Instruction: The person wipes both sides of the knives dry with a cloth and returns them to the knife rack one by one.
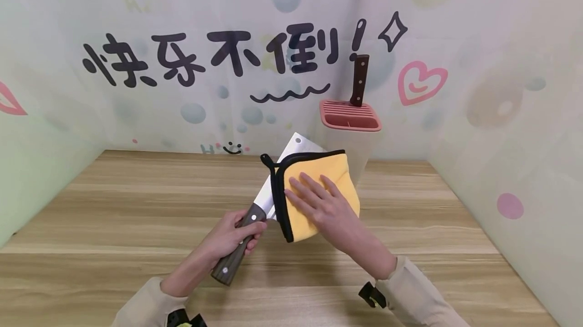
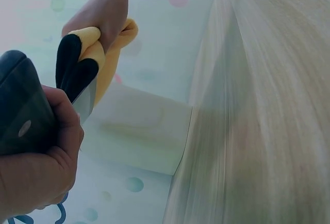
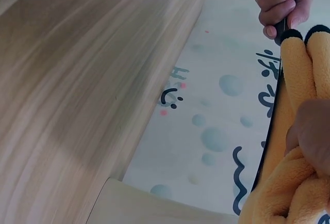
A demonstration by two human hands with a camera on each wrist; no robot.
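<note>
My left hand (image 1: 230, 236) grips the dark riveted handle of a cleaver (image 1: 231, 262), held above the table with its broad blade slanting up and to the right. Over much of the blade lies a yellow cloth (image 1: 298, 221) with black edging and a small loop. My right hand (image 1: 329, 209) holds this cloth against the blade, fingers laid across its upper face. From the right wrist view, the cloth (image 3: 299, 69) is folded round both sides of the blade, with the thumb on the lower side. One top corner of the blade, with a hole, shows past the cloth.
Behind the cloth stands a white knife holder (image 1: 352, 147) with a pink slotted top. A brown-handled knife (image 1: 360, 80) stands upright in it. The wooden table (image 1: 150, 205) meets printed walls at the back and both sides.
</note>
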